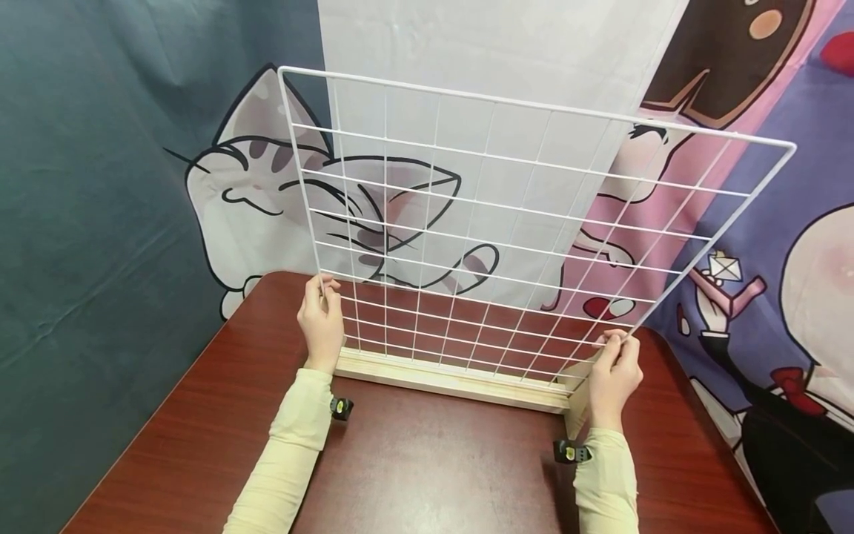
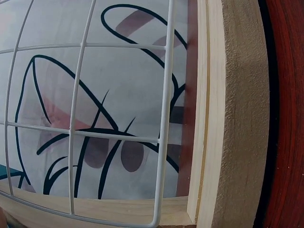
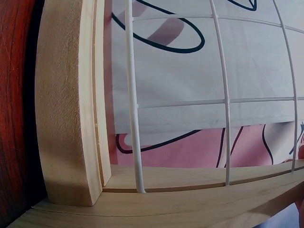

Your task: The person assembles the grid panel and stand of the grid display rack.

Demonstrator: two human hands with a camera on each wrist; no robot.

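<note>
A white wire grid panel (image 1: 494, 100) stands tilted above the table. On its left side wire, my left hand (image 1: 323, 322) pinches low down. My right hand (image 1: 615, 378) pinches the right side wire in the same way. Below the panel lies a pale wooden frame, its front bar (image 1: 454, 382) running between the two hands. In the right wrist view, the panel's corner meets the grooved side piece (image 3: 180, 202) of the frame. The left wrist view has the lower panel corner (image 2: 156, 221) overlapping the other side piece, a little apart from the grooved front bar (image 2: 247, 114).
The frame sits on a dark red wooden table (image 1: 187, 415). Behind it hangs a cloth backdrop (image 1: 507, 44) with cartoon cats and figures. Small black cameras (image 1: 342, 409) are strapped at both wrists, below pale yellow sleeves (image 1: 283, 460).
</note>
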